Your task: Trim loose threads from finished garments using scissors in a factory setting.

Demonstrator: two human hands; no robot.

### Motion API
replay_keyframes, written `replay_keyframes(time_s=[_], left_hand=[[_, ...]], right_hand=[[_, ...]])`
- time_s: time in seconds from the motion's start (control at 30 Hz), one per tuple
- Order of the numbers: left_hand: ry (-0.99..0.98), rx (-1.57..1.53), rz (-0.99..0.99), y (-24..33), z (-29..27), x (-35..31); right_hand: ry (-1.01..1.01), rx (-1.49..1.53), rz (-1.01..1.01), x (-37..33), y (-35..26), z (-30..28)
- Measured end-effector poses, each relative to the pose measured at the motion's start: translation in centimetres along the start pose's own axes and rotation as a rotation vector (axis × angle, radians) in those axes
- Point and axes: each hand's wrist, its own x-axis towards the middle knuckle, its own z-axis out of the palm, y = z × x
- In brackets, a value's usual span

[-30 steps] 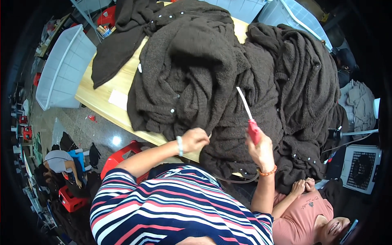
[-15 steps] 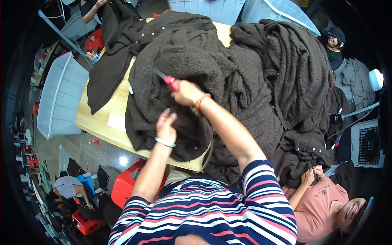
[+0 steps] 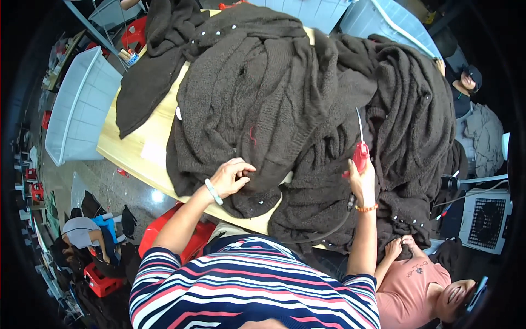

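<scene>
From my remote station I record the brown knit garment spread over the middle of the table, rumpled and unfolded, its near edge beside the left hand. A red thread lies on its surface.

The hands are apart. I find the right hand closed around what appears to be a red air gun, its thin pale nozzle directed toward the far side. The left hand is loosely curled at the cloth; I cannot tell whether it pinches any. A hose curves below the right wrist.

Progress, in my judgement: the garment is laid out, but the red thread is not cleared from it. To the right, more brown garments lie in a loose, unfolded heap. I cannot establish which pieces are finished.
</scene>
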Motion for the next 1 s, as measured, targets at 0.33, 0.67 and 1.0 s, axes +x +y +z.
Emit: replay_keyframes(time_s=[0.33, 0.67, 1.0], left_hand=[[0.572, -0.858, -0.370, -3.3, 6.5, 1.0], [0.244, -0.448, -0.038, 2.0, 9.3, 0.5], [-0.050, -1.643, -0.491, 4.1, 14.0, 3.3]], right_hand=[[-0.528, 0.148, -0.477, 1.4, -16.6, 8.0], [-0.291, -0.151, 0.166, 10.7, -6.6, 5.9], [-0.174, 0.015, 0.222, 5.4, 1.5, 0.1]])
